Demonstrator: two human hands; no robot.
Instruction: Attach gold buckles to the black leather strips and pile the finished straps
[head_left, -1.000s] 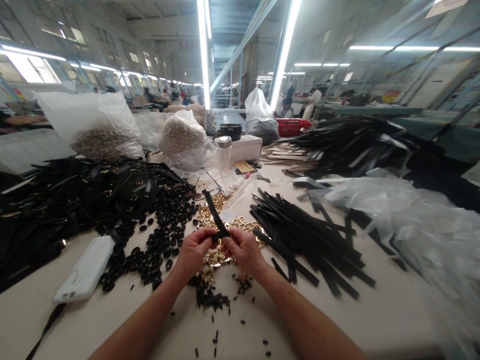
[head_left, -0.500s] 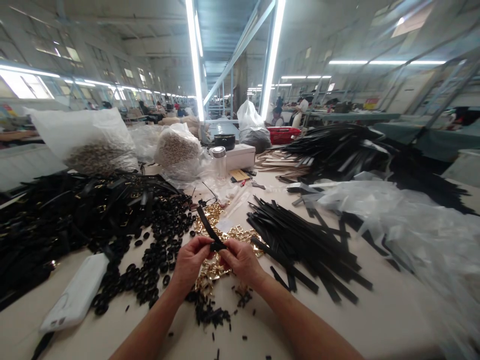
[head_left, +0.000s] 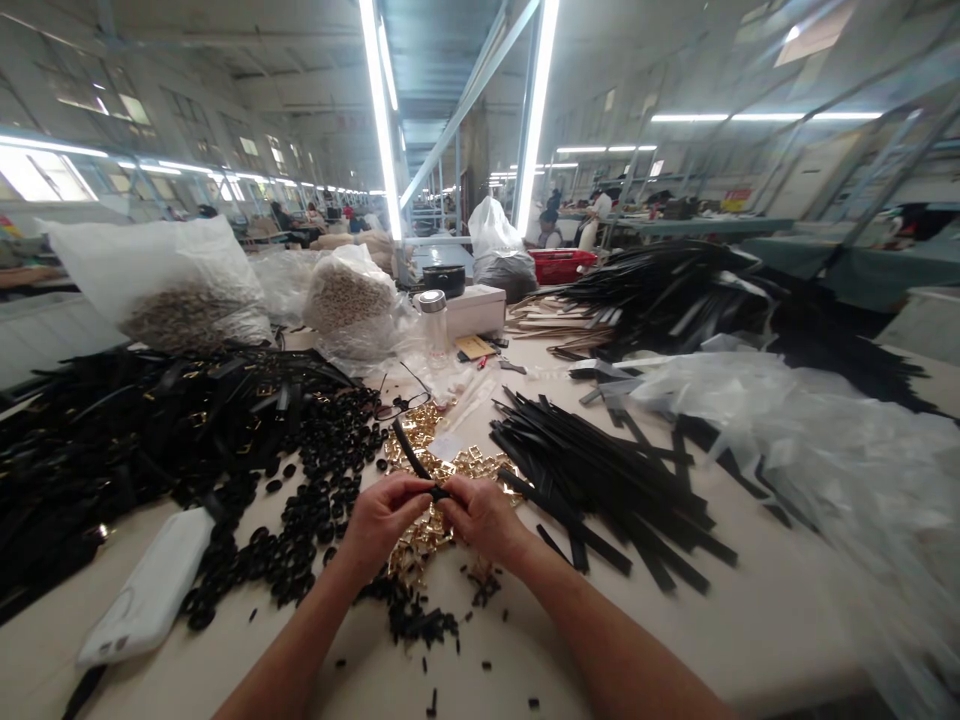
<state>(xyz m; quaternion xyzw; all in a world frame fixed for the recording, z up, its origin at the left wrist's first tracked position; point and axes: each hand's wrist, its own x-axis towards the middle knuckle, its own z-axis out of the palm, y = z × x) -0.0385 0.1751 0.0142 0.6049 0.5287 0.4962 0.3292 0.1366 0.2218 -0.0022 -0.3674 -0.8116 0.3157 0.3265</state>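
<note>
Between my two hands is a black strap (head_left: 409, 448), its free end rising up and to the left. My left hand (head_left: 388, 515) pinches it from the left, thumb against fingers. My right hand (head_left: 480, 515) closes on the same strap from the right, fingertips almost meeting the left ones. The part inside the fingers is mostly hidden. Gold buckles (head_left: 416, 540) lie heaped under and beyond both hands. Black ring-shaped loops (head_left: 300, 530) are spread left of my left hand. A pile of flat black straps (head_left: 600, 480) lies to the right of my right hand.
Finished-looking black straps with buckles (head_left: 150, 430) are heaped at the left, near a white power bank (head_left: 150, 585). Clear plastic sheeting (head_left: 810, 420) covers the right side. Further back stand a lidded bottle (head_left: 433, 325), a white box (head_left: 476, 310) and filled bags (head_left: 349, 295).
Both hands still hold the black strap, with the fingers shifted slightly on it and the upper part a little lower. The whole view has moved slightly.
</note>
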